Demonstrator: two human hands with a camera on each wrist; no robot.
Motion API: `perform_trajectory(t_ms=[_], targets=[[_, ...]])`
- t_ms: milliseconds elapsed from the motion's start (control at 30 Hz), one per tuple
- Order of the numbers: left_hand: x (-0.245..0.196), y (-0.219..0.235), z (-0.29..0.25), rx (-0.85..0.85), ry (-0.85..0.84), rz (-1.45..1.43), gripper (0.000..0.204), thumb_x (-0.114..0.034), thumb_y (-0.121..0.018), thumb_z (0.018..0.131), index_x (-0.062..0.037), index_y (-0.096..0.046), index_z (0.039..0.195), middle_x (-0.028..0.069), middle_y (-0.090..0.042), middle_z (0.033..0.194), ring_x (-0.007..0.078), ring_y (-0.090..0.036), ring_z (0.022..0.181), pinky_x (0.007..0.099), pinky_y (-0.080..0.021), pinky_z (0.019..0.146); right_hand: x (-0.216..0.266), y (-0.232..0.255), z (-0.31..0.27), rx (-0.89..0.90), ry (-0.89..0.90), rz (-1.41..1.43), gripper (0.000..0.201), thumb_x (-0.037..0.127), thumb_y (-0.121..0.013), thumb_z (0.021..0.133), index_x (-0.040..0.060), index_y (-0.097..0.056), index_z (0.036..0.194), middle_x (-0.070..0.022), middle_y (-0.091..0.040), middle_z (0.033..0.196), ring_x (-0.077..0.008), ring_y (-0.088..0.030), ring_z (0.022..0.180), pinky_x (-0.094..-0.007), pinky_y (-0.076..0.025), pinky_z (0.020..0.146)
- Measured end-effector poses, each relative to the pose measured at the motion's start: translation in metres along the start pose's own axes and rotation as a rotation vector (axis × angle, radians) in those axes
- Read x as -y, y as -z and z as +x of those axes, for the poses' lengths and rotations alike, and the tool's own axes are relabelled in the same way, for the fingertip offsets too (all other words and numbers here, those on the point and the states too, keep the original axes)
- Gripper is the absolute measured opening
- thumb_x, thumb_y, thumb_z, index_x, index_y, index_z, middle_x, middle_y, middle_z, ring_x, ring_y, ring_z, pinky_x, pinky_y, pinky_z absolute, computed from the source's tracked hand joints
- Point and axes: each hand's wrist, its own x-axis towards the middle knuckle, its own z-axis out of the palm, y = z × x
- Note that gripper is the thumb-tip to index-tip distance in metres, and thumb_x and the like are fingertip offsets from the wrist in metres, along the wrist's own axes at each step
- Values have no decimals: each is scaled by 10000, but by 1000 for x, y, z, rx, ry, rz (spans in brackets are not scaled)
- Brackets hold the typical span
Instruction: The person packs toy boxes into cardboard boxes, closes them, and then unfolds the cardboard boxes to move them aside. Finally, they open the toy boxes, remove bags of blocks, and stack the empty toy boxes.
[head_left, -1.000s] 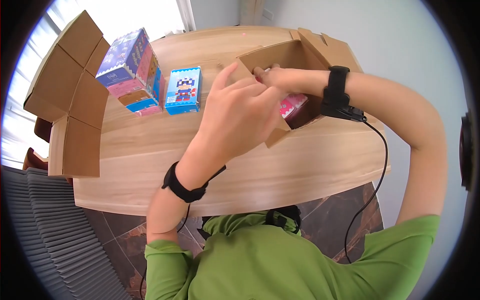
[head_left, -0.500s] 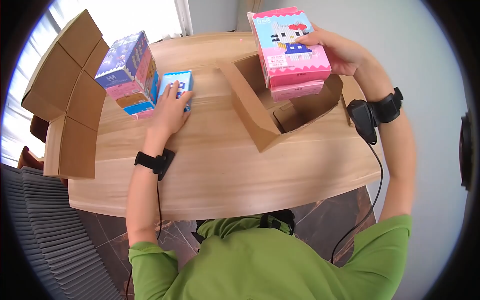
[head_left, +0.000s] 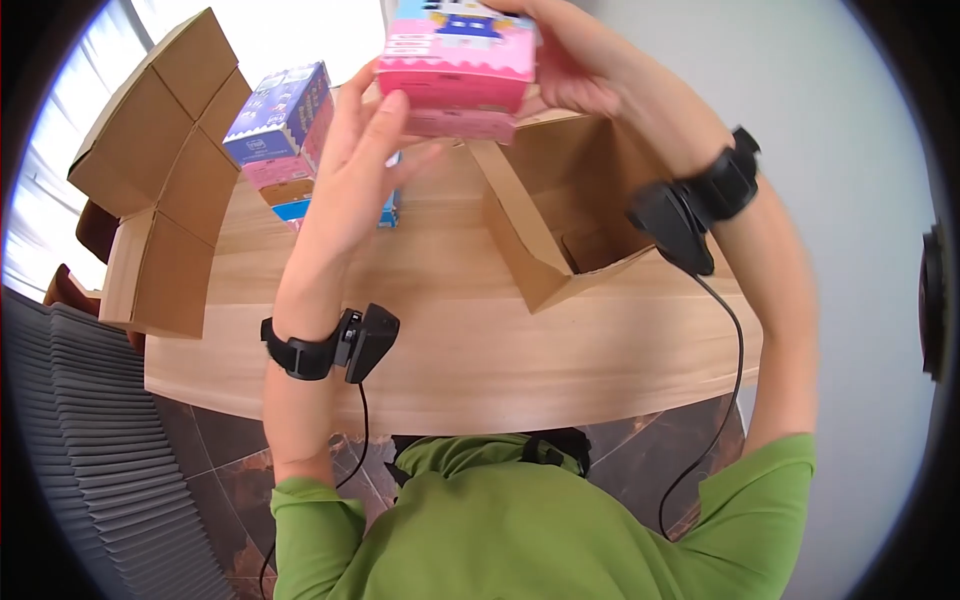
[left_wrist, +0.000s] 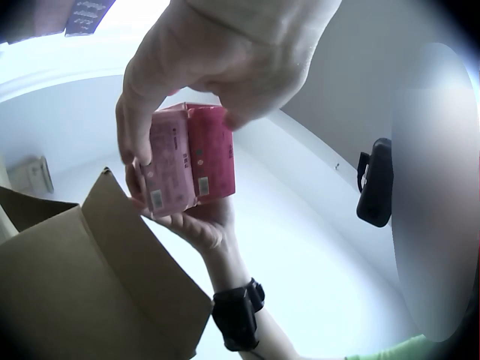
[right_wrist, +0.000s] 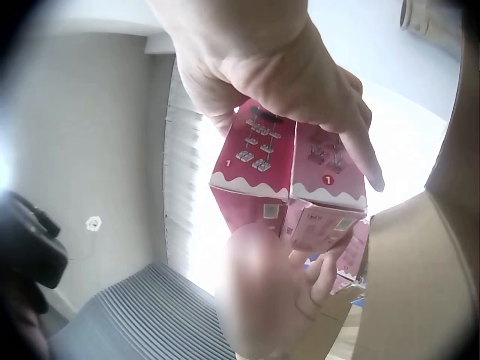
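Two pink boxes [head_left: 455, 90], one on the other, are held up above the table in both hands. The right hand [head_left: 590, 70] grips their right end. At their left end is the left hand [head_left: 345, 190], its thumb at the front and its fingers round the far side. In the left wrist view the pair [left_wrist: 191, 161] lies between the left thumb and fingers. The right wrist view shows the right hand [right_wrist: 277, 75] spread over the boxes [right_wrist: 289, 165]. Behind the left hand, a blue box [head_left: 390, 212] is mostly hidden on the table.
An open cardboard box [head_left: 525, 225] stands below the right forearm. At the left are a stack of small boxes [head_left: 275, 125] and a tall cardboard piece [head_left: 165, 150]. Cables hang from both wrist cameras.
The right hand has lifted the two pink boxes out of the cardboard box and carried them left. The left hand has left the blue box and taken hold of their left end.
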Motion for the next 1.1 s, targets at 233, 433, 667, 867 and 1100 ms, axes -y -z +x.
perform_trajectory(t_ms=[233, 433, 667, 867, 1100], targets=[[18, 31, -11, -190, -26, 120, 474, -43, -531, 843, -64, -310, 1261, 90, -456, 1151, 185, -513, 1049, 354, -446, 898, -27, -19, 85, -119, -98, -171, 544, 330, -659, 735, 58, -423, 1143, -132, -502, 1008, -246, -532, 963, -603, -412, 861], [69, 46, -18, -221, -173, 236, 673, 84, -590, 711, -29, -223, 1264, 133, -409, 1181, 224, -490, 1055, 303, -444, 847, -50, -24, 107, -103, -242, -199, 586, 309, -680, 710, 72, -433, 1184, -141, -410, 1115, -344, -472, 1053, -628, -385, 863], [118, 58, -20, -546, -49, 109, 743, 51, -628, 688, 12, -163, 1266, 178, -343, 1205, 243, -478, 1048, 317, -406, 880, -73, -14, 135, 39, -363, -405, 687, 326, -688, 740, 129, -357, 1309, -167, -307, 1297, -426, -315, 1212, -649, -227, 960], [131, 56, -21, -760, 38, 7, 764, 1, -674, 702, 23, -119, 1226, 196, -345, 1168, 231, -482, 1039, 287, -451, 805, -85, -14, 153, 126, -336, -550, 580, 339, -562, 852, 76, -334, 1315, -160, -228, 1405, -368, -473, 1103, -461, -401, 935], [142, 95, -24, -643, 10, 660, 675, -83, -707, 702, 11, -226, 1166, 190, -416, 1048, 218, -532, 920, 298, -486, 685, -89, -26, 140, 142, -527, -521, 619, 379, -454, 897, 29, -229, 1356, -237, -238, 1394, -364, -450, 1158, -476, -383, 948]])
